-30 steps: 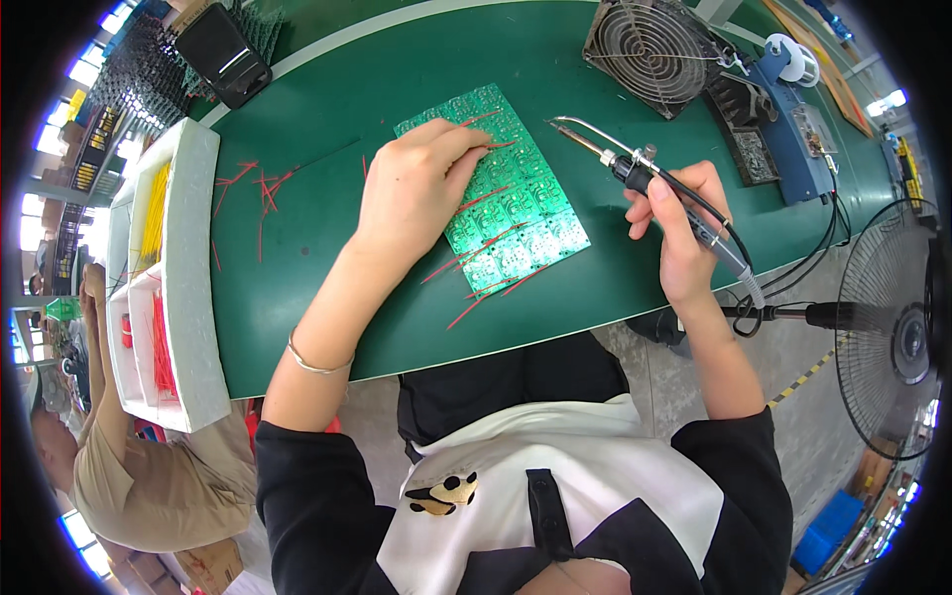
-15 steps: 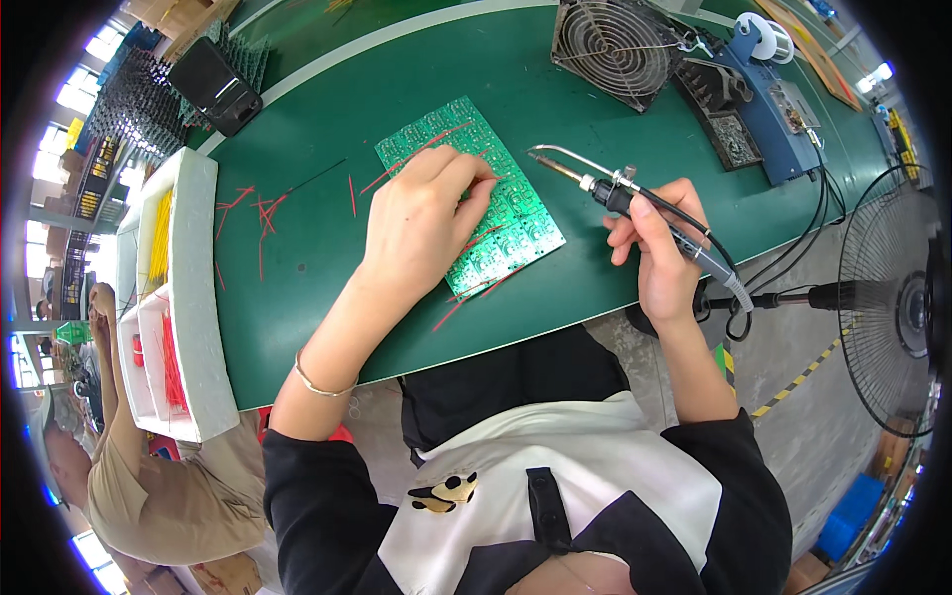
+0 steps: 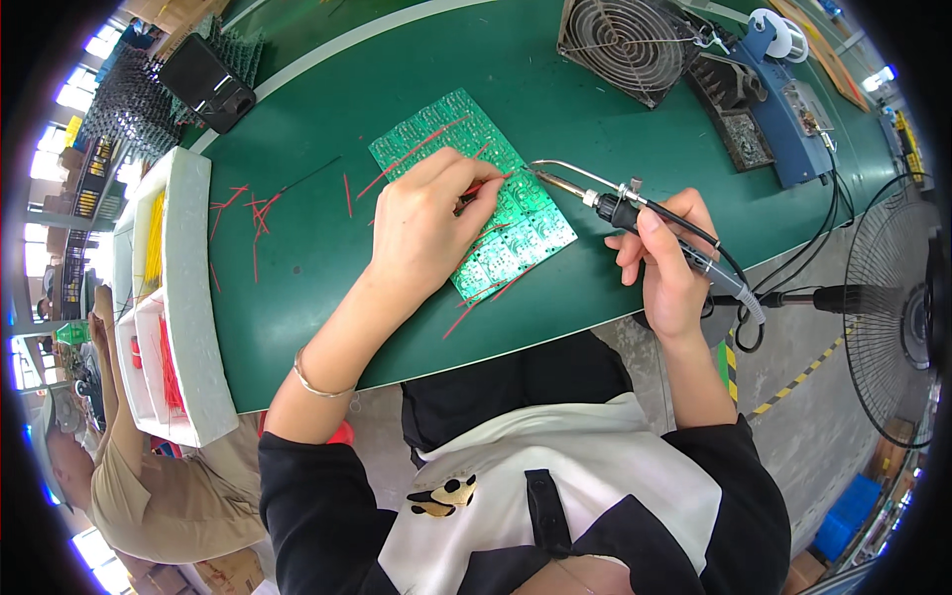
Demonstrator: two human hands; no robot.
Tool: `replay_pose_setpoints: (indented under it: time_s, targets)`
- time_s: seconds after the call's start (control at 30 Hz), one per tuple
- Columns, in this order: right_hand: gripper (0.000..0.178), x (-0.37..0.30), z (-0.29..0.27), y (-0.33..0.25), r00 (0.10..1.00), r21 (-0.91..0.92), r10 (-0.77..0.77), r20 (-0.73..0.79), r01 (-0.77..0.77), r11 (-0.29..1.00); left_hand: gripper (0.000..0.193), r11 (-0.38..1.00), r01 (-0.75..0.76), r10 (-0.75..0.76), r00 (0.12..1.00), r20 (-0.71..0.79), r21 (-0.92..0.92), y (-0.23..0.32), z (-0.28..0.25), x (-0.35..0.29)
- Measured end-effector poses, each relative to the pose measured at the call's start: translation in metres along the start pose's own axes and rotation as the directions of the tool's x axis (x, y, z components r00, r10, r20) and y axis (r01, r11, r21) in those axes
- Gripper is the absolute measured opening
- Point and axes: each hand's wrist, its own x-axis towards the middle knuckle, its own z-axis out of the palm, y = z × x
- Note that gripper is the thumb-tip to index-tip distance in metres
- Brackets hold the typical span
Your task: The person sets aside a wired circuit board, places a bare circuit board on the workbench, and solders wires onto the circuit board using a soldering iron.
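Observation:
A green circuit board [image 3: 535,223] lies at a slant on the green table, with several short red wires across it. My left hand [image 3: 433,213] is over the board's middle, thumb and forefinger pinched on a red wire [image 3: 493,182] whose tip points right. My right hand [image 3: 674,263] grips a soldering iron [image 3: 620,210] like a pen. A thin curved metal tube runs along the iron. Its tip is at the board's right edge, close to the end of the pinched wire; whether they touch I cannot tell.
Loose red wires [image 3: 260,213] lie left of the board. Beyond them stands a white foam box [image 3: 203,297] with yellow and red wires. A square fan [image 3: 625,45] and a blue soldering station [image 3: 788,129] with a solder spool [image 3: 778,38] stand far right. A co-worker [image 3: 174,486] sits at left.
The soldering iron's tip has moved left to the board's edge. A red wire now shows between my left fingers, pointing toward the tip. The board has turned slightly.

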Motion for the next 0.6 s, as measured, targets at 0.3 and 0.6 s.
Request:
replay_pose_setpoints:
  time_s: [0.3, 0.6]
  targets:
    - [0.018, 0.0006, 0.0028, 0.0017, 0.999, -0.08, -0.025, 0.021, 0.027, 0.996, 0.005, 1.0, -0.018, 0.018, 1.0, -0.005, 0.01, -0.0039, 0.0013, -0.0006]
    - [0.018, 0.0014, 0.0038, 0.0017, 0.999, -0.086, -0.025, 0.028, 0.027, 0.996, 0.006, 0.999, -0.043, 0.043, 0.999, -0.013, 0.029, -0.0043, 0.0014, -0.0012]
